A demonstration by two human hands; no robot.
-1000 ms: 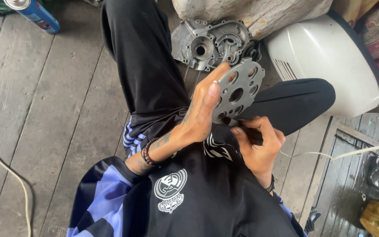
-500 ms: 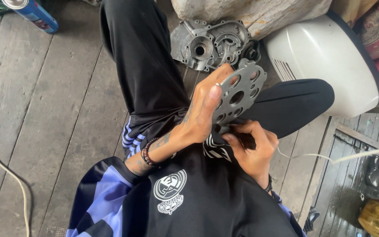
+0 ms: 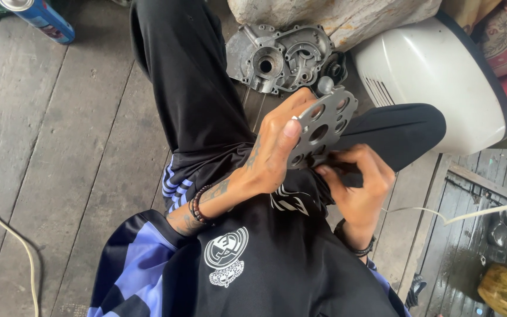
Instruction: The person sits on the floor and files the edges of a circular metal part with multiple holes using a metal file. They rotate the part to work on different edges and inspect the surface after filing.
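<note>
I sit on a wooden floor in black trousers and a black and blue shirt. My left hand [image 3: 277, 147] grips a round grey metal plate [image 3: 324, 126] with several holes, held tilted above my lap. My right hand [image 3: 356, 182] is curled at the plate's lower edge, fingers pressed against its underside. What the right fingers pinch there is hidden.
A grey metal engine casing [image 3: 280, 58] lies on the floor beyond my knees. A white plastic cover [image 3: 435, 76] sits to the right. A blue spray can [image 3: 39, 17] lies top left, and a pale cord [image 3: 7, 235] runs along the left floorboards.
The plate has tipped slightly and my right hand has shifted closer under its lower edge. My left hand keeps its grip.
</note>
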